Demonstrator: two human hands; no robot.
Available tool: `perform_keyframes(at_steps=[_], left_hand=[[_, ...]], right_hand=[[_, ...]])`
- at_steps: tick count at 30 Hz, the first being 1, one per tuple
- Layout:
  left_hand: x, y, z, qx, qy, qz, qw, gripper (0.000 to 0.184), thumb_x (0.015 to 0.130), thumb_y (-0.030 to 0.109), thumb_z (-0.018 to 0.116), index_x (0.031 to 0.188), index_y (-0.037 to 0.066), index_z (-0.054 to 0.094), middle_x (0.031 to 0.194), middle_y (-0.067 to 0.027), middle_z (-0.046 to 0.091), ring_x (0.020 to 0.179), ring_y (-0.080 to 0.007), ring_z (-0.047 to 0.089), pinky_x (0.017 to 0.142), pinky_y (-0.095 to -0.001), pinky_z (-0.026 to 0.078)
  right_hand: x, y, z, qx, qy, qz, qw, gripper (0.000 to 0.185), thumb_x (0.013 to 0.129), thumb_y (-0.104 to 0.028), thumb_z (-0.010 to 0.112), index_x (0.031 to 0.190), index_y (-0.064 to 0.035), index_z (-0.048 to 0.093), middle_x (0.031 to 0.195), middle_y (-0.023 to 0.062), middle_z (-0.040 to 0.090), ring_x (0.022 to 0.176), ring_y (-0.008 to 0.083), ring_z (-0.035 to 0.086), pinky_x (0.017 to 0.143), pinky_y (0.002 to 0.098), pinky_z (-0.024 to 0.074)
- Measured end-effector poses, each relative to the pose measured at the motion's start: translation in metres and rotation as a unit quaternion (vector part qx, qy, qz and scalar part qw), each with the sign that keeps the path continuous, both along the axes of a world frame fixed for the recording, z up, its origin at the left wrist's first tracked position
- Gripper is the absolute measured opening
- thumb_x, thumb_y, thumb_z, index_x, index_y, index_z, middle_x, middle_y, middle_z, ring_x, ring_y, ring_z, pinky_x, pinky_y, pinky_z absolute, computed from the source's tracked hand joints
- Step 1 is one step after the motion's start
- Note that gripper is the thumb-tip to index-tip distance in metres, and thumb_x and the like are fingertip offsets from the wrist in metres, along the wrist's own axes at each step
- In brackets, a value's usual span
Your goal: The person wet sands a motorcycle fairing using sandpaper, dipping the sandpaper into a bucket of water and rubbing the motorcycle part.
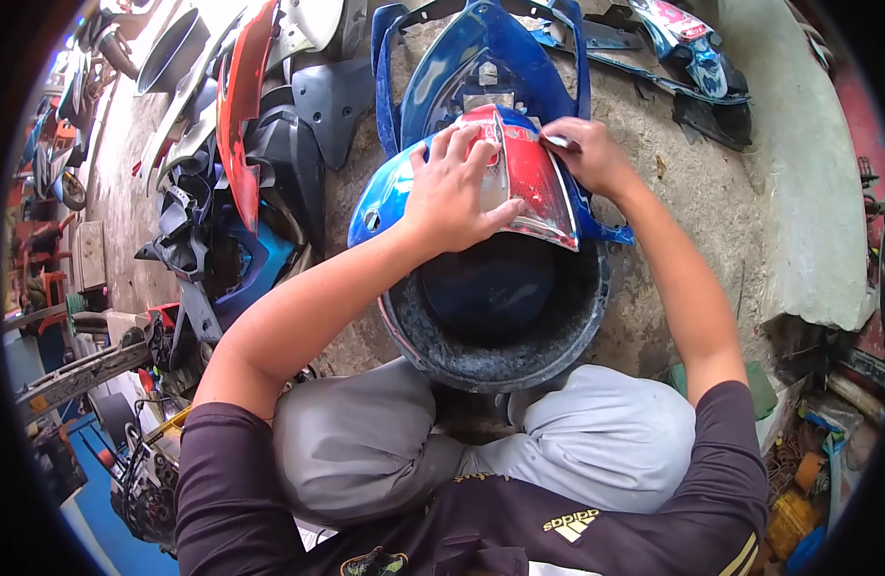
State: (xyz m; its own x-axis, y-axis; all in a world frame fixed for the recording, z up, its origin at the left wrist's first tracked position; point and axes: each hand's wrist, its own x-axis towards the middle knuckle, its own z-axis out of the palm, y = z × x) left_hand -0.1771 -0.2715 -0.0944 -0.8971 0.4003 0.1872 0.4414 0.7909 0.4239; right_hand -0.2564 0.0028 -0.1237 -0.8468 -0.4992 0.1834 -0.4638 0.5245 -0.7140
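and the left hand [457,192] spreads wide over the blue-and-red motorcycle fairing [536,182], perched across the black basin's [404,331] far rim; right hand [584,154] bunched at its edge, grip contents unclear!

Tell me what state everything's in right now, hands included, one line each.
Left hand: open, fingers spread on the panel.
Right hand: fingers curled at the red section's edge; exact grip unclear.
Blue panel: over the basin's far side, under the left hand.
Red section: marked, pale along its lower edge.
Basin: uncovered, rim scuffed; contents too dark to tell.
Orange panel: scuffed, among other panels.
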Motion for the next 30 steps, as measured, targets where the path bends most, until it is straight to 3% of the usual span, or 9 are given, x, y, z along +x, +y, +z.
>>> perform_keyframes(at_steps=[5, 8, 9, 12, 16, 21, 30], left_hand=[[0.002, 0.000, 0.006, -0.001, -0.012, 0.000, 1.000, 0.085, 0.085, 0.066, 0.079, 0.144, 0.008, 0.059, 0.157, -0.0205, 0.049, 0.150, -0.0430, 0.042, 0.119, -0.0621, 0.031], [0.002, -0.002, 0.004, -0.004, -0.007, 0.000, 1.000, 0.084, 0.085, 0.065, 0.079, 0.143, 0.008, 0.059, 0.157, -0.0204, 0.049, 0.150, -0.0428, 0.042, 0.119, -0.0619, 0.031], [0.002, -0.003, 0.002, -0.003, -0.004, 0.002, 1.000, 0.084, 0.085, 0.065, 0.079, 0.143, 0.008, 0.059, 0.157, -0.0204, 0.049, 0.150, -0.0427, 0.042, 0.119, -0.0618, 0.031], [0.003, 0.002, 0.002, -0.001, 0.000, 0.002, 1.000, 0.083, 0.086, 0.064, 0.079, 0.143, 0.008, 0.059, 0.157, -0.0203, 0.049, 0.150, -0.0426, 0.042, 0.119, -0.0616, 0.032], [0.002, 0.000, 0.004, -0.002, -0.002, 0.000, 1.000, 0.082, 0.086, 0.063, 0.080, 0.143, 0.008, 0.060, 0.157, -0.0200, 0.049, 0.150, -0.0428, 0.042, 0.119, -0.0616, 0.032], [0.002, -0.002, 0.004, 0.004, -0.010, 0.002, 1.000, 0.082, 0.085, 0.062, 0.081, 0.143, 0.009, 0.059, 0.157, -0.0198, 0.050, 0.150, -0.0431, 0.042, 0.120, -0.0611, 0.031], [0.000, -0.001, 0.003, 0.004, 0.006, -0.002, 1.000, 0.082, 0.086, 0.065, 0.079, 0.143, 0.009, 0.060, 0.156, -0.0203, 0.051, 0.150, -0.0422, 0.043, 0.119, -0.0608, 0.032]], right_hand=[[-0.013, -0.011, -0.002, 0.021, 0.016, 0.000, 1.000, 0.022, 0.095, 0.003, 0.073, 0.116, -0.0001, 0.077, 0.115, 0.0161, 0.080, 0.099, 0.0301, 0.080, 0.086, 0.0375, 0.0636], [0.018, 0.002, 0.014, 0.019, 0.004, -0.014, 1.000, 0.029, 0.087, 0.007, 0.072, 0.113, -0.0019, 0.078, 0.114, 0.0206, 0.079, 0.107, 0.0410, 0.076, 0.094, 0.0450, 0.0609], [0.027, 0.006, 0.014, -0.002, -0.039, -0.024, 0.999, 0.031, 0.085, 0.008, 0.071, 0.113, -0.0035, 0.078, 0.114, 0.0191, 0.079, 0.109, 0.0408, 0.075, 0.095, 0.0455, 0.0607], [0.018, 0.001, 0.014, 0.033, 0.036, 0.003, 0.999, 0.029, 0.090, 0.008, 0.071, 0.117, -0.0014, 0.077, 0.112, 0.0171, 0.079, 0.101, 0.0320, 0.079, 0.087, 0.0384, 0.0623], [-0.019, -0.027, -0.002, 0.004, 0.035, 0.004, 0.999, 0.032, 0.088, 0.009, 0.070, 0.117, -0.0014, 0.076, 0.115, 0.0167, 0.079, 0.101, 0.0326, 0.078, 0.085, 0.0382, 0.0617], [0.004, -0.005, 0.005, 0.001, -0.003, -0.002, 1.000, 0.016, 0.100, -0.004, 0.075, 0.116, -0.0027, 0.078, 0.111, 0.0132, 0.080, 0.094, 0.0236, 0.078, 0.080, 0.0348, 0.0611], [-0.014, -0.023, 0.001, 0.023, 0.002, -0.016, 1.000, 0.024, 0.095, 0.004, 0.072, 0.119, -0.0009, 0.076, 0.115, 0.0147, 0.080, 0.096, 0.0253, 0.077, 0.087, 0.0354, 0.0613]])
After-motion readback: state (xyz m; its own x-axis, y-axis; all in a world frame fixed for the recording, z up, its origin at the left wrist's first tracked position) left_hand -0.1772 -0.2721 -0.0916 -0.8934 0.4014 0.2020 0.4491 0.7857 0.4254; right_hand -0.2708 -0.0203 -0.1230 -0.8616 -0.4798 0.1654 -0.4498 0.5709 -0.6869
